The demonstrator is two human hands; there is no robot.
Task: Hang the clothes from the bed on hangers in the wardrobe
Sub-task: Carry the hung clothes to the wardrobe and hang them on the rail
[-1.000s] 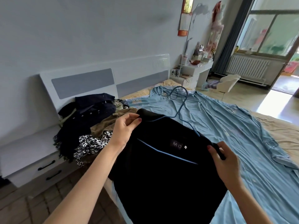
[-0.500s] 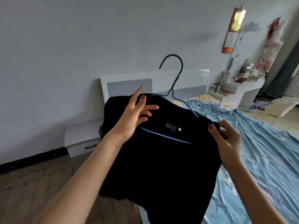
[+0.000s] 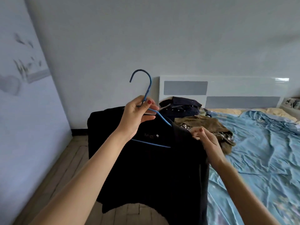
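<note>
I see my left hand (image 3: 138, 116) gripping the blue hanger (image 3: 146, 96) at its neck, fingers curled; my right hand (image 3: 207, 140) pinches the black garment (image 3: 146, 168) hung on it, clothes pile (image 3: 194, 116) at two o'clock.

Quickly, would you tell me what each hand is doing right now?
Left hand: grips the blue hanger at its neck.
Right hand: pinches the black garment at its shoulder.

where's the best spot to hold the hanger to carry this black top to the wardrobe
Probably the neck of the hanger, just under the hook, taken from the left side. The hook stands upright and free above the black top, so it stays clear for the rail. The left hand already grips there; the right hand only pinches the shoulder.
</note>
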